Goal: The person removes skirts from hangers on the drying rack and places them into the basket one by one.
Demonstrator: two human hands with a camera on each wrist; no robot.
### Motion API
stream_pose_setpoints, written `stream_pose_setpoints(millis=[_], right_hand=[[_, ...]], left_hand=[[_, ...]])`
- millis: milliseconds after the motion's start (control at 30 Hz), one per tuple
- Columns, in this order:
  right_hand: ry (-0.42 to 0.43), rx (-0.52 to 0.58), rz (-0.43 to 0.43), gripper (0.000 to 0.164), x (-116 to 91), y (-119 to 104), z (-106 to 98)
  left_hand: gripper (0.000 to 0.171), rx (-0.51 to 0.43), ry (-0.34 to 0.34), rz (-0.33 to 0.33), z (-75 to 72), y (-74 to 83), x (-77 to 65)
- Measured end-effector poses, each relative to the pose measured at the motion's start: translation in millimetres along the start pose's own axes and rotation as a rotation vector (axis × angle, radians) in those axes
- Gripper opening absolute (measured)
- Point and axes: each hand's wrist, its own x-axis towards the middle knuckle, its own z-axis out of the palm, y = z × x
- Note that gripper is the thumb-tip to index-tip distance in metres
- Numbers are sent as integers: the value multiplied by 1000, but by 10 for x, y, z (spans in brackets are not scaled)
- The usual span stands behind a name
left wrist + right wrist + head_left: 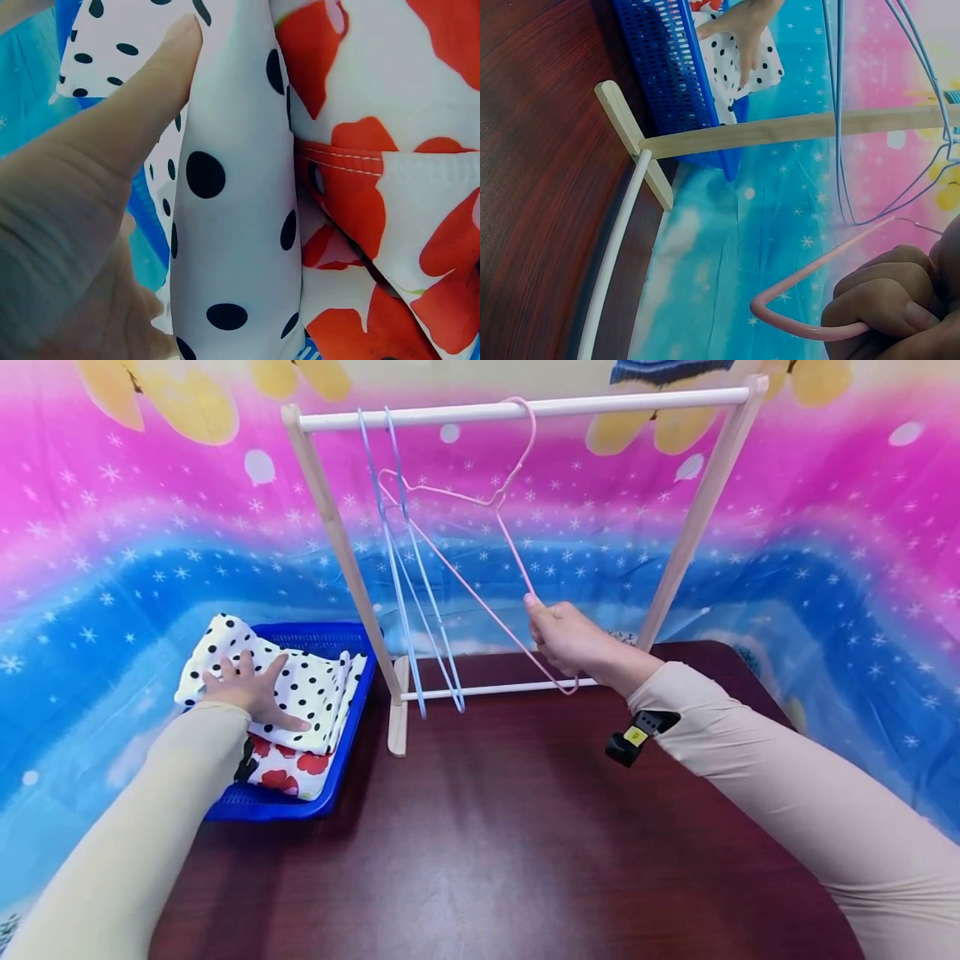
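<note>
In the head view my left hand (pixel 243 689) lies with spread fingers on a folded white cloth with black dots (pixel 307 681). That cloth is in a blue basket (pixel 341 777), over a white cloth with red flowers (pixel 288 770). The left wrist view has the thumb along a fold of the dotted cloth (pixel 232 247). My right hand (pixel 566 635) grips a pink clothes hanger (pixel 468 585) by its side. The hanger's hook is at the rack's top rod. Curled fingers of the right hand (pixel 889 300) are round the pink wire in the right wrist view.
A wooden rack (pixel 693 527) with a white top rod (pixel 630 406) stands on the dark red table (pixel 480 843). Two blue hangers (pixel 442 627) hang at its left end. A low white bar (pixel 495 688) joins the rack's feet. Patterned fabric (pixel 847 585) surrounds the table.
</note>
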Motion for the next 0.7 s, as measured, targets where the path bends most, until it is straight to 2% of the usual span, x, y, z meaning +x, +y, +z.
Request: stream_pose_setpoints(millis=[267,700], right_hand=[[-2,-2,1,60,27,-41,58],[-1,-40,-6,61,32,-79,102]], left_hand=[[129,11,-107,-65,81,48,11],[125,56,-167,-73,86,122,-44]])
